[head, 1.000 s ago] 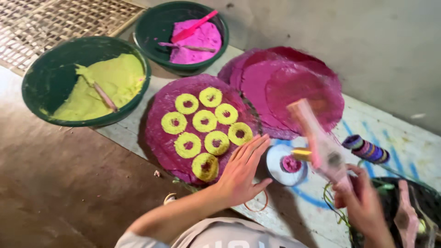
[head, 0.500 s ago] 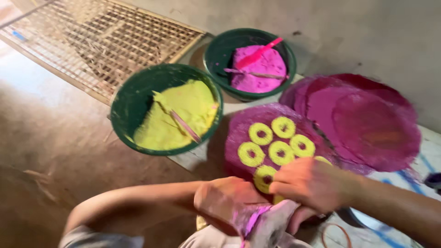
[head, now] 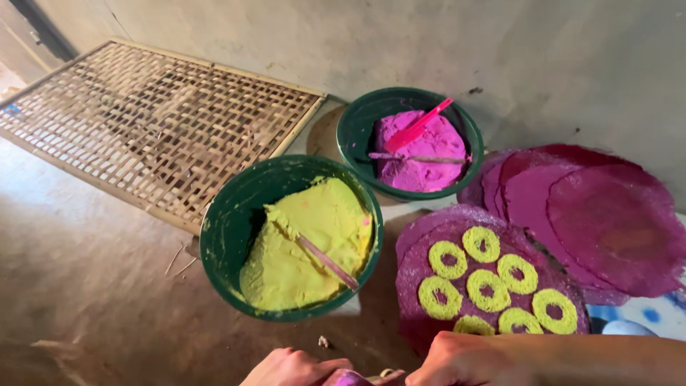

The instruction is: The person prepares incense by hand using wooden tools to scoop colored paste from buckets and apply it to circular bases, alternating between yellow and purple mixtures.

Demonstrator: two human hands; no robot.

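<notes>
My left hand [head: 296, 368] and right hand [head: 464, 361] close together on a pink-smeared tool [head: 346, 377] at the frame's bottom edge, beside the purple disc [head: 429, 268] carrying yellow rings [head: 488, 289]. The rings look soft, crumbly; lift them from underneath.

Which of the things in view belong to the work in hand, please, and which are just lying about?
In use: left hand, right hand, yellow rings on the purple disc, yellow paste bowl.
Lying about: woven mat, pink paste bowl, stacked purple discs.
</notes>
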